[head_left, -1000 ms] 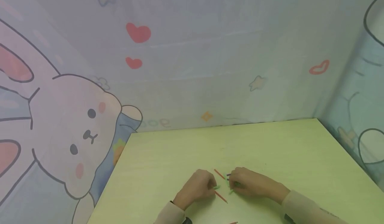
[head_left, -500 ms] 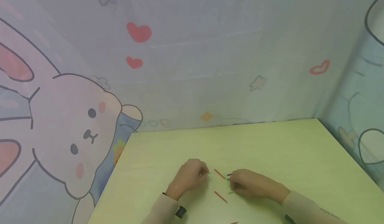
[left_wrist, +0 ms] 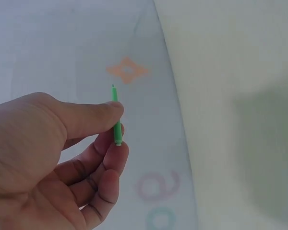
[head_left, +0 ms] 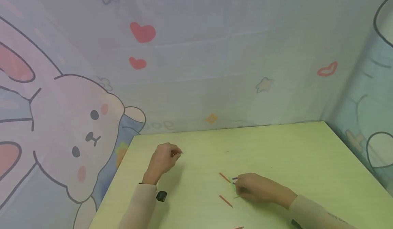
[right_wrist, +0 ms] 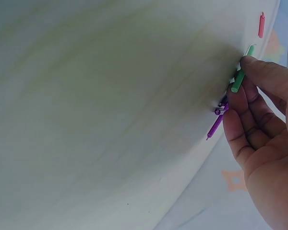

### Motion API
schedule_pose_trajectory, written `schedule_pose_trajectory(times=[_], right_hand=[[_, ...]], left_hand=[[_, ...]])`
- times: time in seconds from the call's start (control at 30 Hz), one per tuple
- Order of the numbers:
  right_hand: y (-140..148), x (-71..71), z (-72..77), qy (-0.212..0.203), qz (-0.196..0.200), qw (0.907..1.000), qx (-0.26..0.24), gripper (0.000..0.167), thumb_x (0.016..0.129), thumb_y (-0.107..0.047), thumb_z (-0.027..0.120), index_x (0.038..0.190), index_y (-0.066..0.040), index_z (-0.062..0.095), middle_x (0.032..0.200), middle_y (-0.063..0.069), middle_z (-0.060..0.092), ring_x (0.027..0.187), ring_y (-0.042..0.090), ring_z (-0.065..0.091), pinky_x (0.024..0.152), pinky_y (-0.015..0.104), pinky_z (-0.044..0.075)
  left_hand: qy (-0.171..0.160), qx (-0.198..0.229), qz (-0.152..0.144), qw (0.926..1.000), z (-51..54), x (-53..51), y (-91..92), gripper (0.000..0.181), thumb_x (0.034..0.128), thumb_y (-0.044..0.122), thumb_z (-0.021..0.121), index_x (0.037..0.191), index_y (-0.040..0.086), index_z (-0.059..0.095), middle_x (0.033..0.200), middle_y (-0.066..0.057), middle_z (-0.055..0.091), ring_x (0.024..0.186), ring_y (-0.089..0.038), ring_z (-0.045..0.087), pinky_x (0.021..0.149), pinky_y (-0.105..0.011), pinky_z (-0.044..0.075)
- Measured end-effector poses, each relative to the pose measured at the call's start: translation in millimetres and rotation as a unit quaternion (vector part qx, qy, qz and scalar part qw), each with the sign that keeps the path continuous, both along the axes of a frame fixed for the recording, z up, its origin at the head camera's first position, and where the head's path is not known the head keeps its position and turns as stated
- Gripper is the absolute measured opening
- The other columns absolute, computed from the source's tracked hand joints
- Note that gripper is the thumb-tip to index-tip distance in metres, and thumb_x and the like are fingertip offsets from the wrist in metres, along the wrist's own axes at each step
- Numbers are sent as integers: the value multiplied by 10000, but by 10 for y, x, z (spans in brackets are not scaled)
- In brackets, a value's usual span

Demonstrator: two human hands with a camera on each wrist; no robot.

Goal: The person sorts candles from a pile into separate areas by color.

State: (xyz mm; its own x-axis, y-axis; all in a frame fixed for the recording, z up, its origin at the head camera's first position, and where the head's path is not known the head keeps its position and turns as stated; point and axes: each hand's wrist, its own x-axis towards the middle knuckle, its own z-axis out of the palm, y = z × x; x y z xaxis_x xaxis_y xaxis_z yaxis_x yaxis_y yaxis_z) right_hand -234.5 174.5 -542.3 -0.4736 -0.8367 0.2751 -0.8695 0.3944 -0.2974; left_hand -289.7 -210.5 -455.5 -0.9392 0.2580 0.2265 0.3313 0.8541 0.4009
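Note:
My left hand is raised over the far left part of the table. In the left wrist view its thumb and fingers pinch a small green candle, wick end up. My right hand stays low over the middle of the table. Between its thumb and forefinger, in the right wrist view, is another green candle. Partly hidden behind those fingers lie purple candles. Left of the right hand in the head view lie two red candles, a farther one and a nearer one.
One more red candle shows at the bottom edge of the head view. The pale yellow-green table ends at a printed cloth wall behind it. More cloth hangs at both sides.
The left hand has picked up the green candle and carried it away from the pile, to the left and toward the far edge. The right hand has barely moved.

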Motion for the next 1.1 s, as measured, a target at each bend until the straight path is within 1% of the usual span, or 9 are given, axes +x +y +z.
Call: schedule_pose_trajectory(times=[0.1, 0.17, 0.4, 0.53, 0.67, 0.77, 0.8, 0.9, 1.1], right_hand=[[-2, -8, 19, -158, -13, 9999, 3, 261, 911, -14, 869, 853, -206, 702, 823, -174, 539, 813, -53, 436, 756, 178, 498], [-1, -5, 18, -214, -24, 9998, -4, 262, 909, -13, 871, 854, -207, 703, 823, -174, 541, 807, -54, 438, 741, 170, 486], [2, -4, 13, -268, -104, 9996, 41, 267, 918, -30, 878, 859, -225, 705, 834, -185, 548, 809, -59, 446, 807, 211, 557], [6, 3, 28, -375, -153, 9992, 37, 260, 927, -33, 877, 864, -223, 711, 838, -185, 558, 808, -54, 452, 750, 185, 509], [6, 10, 31, -260, -142, 9996, -3, 261, 916, -27, 885, 870, -218, 713, 843, -183, 570, 816, -64, 463, 940, 277, 613], [11, 12, 25, -142, -126, 9998, -32, 261, 910, -24, 888, 872, -214, 712, 848, -181, 572, 826, -68, 474, 1083, 354, 601], [13, 10, 20, -135, -117, 9998, -44, 261, 911, -23, 886, 875, -215, 712, 853, -183, 573, 840, -72, 487, 1088, 356, 599], [24, 25, 9, -133, -122, 9998, -68, 251, 918, -21, 876, 884, -214, 719, 873, -187, 586, 876, -72, 524, 1039, 333, 615], [43, 44, 21, -396, -171, 9990, -74, 186, 949, -23, 846, 939, -188, 760, 925, -164, 627, 866, -59, 519, 821, 221, 578]], left_hand=[[-23, 1, 224, 9997, -51, -52, -154, 94, 988, 59, 834, 1072, 82, 868, 928, -6, 782, 828, -152, 698, 717, -366, 618], [-50, 49, 355, 9993, -98, -70, -241, 96, 984, 59, 836, 1075, 69, 863, 925, -17, 786, 824, -164, 704, 718, -382, 624], [16, 295, 722, 9970, -261, -114, -516, 66, 964, 30, 835, 1029, 24, 844, 904, -58, 790, 818, -209, 737, 777, -453, 646], [-57, 348, 845, 9958, -335, -138, -636, 52, 957, 27, 837, 1004, 7, 832, 891, -63, 780, 808, -214, 729, 771, -455, 641], [-236, 377, 1013, 9939, -410, -162, -715, 37, 957, 14, 820, 991, 3, 829, 873, -59, 770, 787, -208, 714, 743, -439, 633], [-317, 326, 1011, 9938, -477, -189, -750, 69, 954, -16, 778, 982, 9, 837, 868, -65, 771, 793, -216, 714, 744, -437, 635], [-324, 304, 987, 9941, -498, -201, -759, 87, 950, -27, 766, 980, 9, 839, 870, -68, 772, 801, -222, 716, 750, -441, 637], [-293, 295, 964, 9945, -564, -213, -777, 120, 933, -56, 745, 979, 5, 837, 876, -78, 771, 816, -240, 717, 768, -461, 636], [-183, 322, 1108, 9932, -630, -233, -818, 129, 929, -71, 732, 988, -3, 824, 885, -91, 767, 835, -268, 720, 795, -492, 631]])
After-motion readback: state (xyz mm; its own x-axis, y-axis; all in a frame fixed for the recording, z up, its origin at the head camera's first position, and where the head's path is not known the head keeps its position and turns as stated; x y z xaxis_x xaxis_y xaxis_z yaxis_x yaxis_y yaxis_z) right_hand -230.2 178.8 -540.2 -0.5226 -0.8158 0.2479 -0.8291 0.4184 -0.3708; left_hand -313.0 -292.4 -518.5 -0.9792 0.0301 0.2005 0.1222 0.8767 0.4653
